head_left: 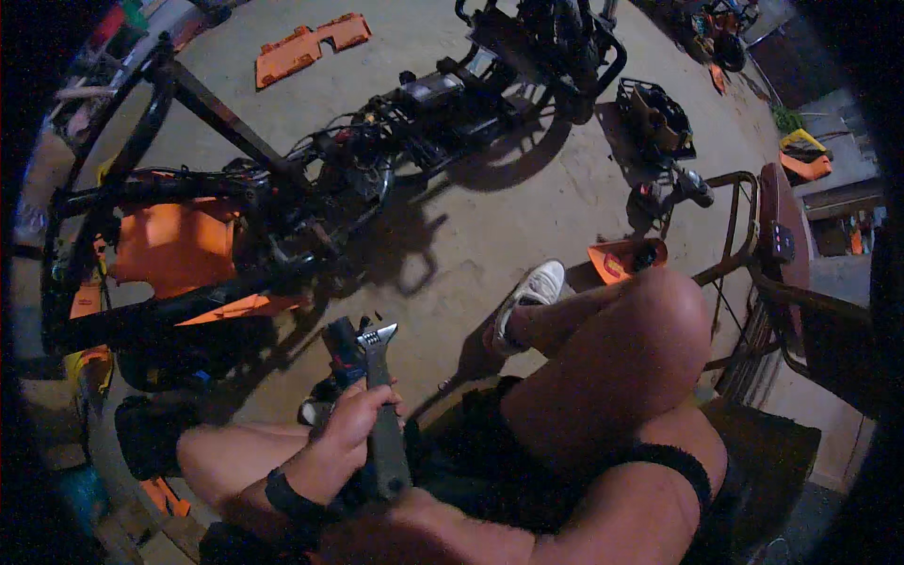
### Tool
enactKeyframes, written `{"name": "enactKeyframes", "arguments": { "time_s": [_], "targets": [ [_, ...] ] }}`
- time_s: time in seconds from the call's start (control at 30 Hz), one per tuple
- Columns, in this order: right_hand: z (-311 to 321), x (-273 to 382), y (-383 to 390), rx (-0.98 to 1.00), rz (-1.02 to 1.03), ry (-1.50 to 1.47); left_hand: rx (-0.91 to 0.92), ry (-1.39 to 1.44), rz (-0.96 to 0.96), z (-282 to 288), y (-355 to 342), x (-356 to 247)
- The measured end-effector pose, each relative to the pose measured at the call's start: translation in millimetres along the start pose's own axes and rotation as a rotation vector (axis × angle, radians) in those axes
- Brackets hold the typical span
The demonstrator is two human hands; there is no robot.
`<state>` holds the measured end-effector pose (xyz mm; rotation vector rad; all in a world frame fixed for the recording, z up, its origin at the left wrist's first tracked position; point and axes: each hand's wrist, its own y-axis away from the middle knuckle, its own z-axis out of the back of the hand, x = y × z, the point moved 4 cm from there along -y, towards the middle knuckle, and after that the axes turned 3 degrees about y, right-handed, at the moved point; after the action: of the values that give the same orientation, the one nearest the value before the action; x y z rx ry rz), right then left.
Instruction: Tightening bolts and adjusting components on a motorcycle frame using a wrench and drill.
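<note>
An adjustable wrench (384, 447) with a dark grey handle and shiny jaws points away from me over my lap. My left hand (353, 428), with a black band at the wrist, is closed on its handle, the thumb lying along it. Just beyond that hand is a dark tool with red and blue parts (341, 348), perhaps a power driver; whether the same hand holds it cannot be made out. My right hand (405, 518) meets the handle's near end, its fingers blurred and dark.
A stripped black vehicle frame (414, 108) with bare wiring stretches ahead and left. Orange panels (311, 49) lie on the concrete floor. At the right are an orange tray (626, 259), a metal-framed chair (739, 226) and a black crate (659, 118).
</note>
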<state>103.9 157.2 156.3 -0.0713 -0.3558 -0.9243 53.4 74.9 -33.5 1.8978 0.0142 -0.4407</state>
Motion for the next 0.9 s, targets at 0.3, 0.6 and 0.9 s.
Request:
{"name": "enactKeyframes", "arguments": {
  "time_s": [0.3,0.6,0.9],
  "targets": [
    [-38,-22,8,0.240,-0.039,-0.049,0.027,-0.014,0.050,12,-1,7],
    [-45,-41,15,0.307,-0.061,-0.052,-0.033,-0.096,0.036,2,-10,-7],
    [-45,-50,15,0.391,-0.075,-0.036,-0.011,-0.062,0.097,10,-23,1]
  ]
}}
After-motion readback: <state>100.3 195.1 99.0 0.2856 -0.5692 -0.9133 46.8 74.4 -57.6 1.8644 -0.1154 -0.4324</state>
